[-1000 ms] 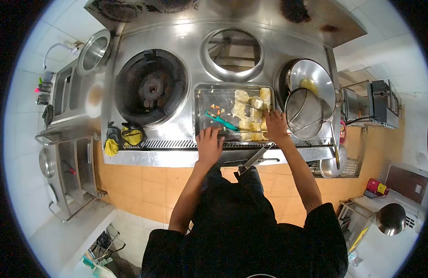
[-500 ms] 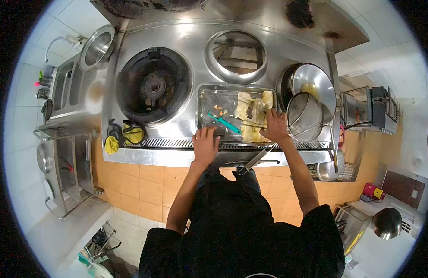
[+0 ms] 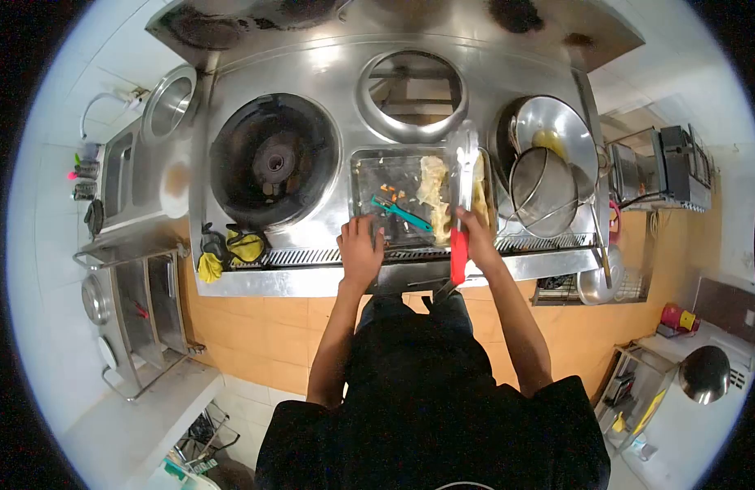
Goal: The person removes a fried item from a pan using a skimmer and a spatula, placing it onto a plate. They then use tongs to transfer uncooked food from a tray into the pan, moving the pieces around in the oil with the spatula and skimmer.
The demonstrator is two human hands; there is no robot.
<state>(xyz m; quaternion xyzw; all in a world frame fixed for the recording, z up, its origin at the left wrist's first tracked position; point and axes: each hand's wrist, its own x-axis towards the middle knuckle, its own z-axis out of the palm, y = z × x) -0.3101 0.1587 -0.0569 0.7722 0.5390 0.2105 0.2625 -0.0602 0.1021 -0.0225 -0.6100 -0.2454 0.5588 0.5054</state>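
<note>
The person in the black top is standing against the steel table (image 3: 312, 282), facing the burners.

The left hand (image 3: 359, 251) is resting on the near rim of the tray (image 3: 363, 167), fingers spread and flat, gripping nothing. The right hand (image 3: 473, 237) is closing around the red handle of the tongs (image 3: 461, 196); the handle is pointing toward the person, and the steel arms are lying over the right part of the tray, running away from the person. Whether the tong tips are pinching any food cannot be determined.

The tray is sitting on the table between the left burner (image 3: 273, 161) and the wok (image 3: 557, 139). Pale yellow food pieces (image 3: 431, 186) are lying in its right half, just beside the tongs. A teal peeler (image 3: 400, 214) is lying diagonally at the tray's centre, near the left hand's fingertips, with small orange scraps (image 3: 391, 193) just beyond it.

A wire strainer (image 3: 541, 192) is leaning against the near edge of the wok, to the right of the tray. A yellow cloth (image 3: 234, 245) is lying on the table's front edge, well to the left of the left hand.

Farther off, an open round port (image 3: 412, 91) is showing behind the tray, and a steel pot (image 3: 170, 100) is standing at the far left corner.
</note>
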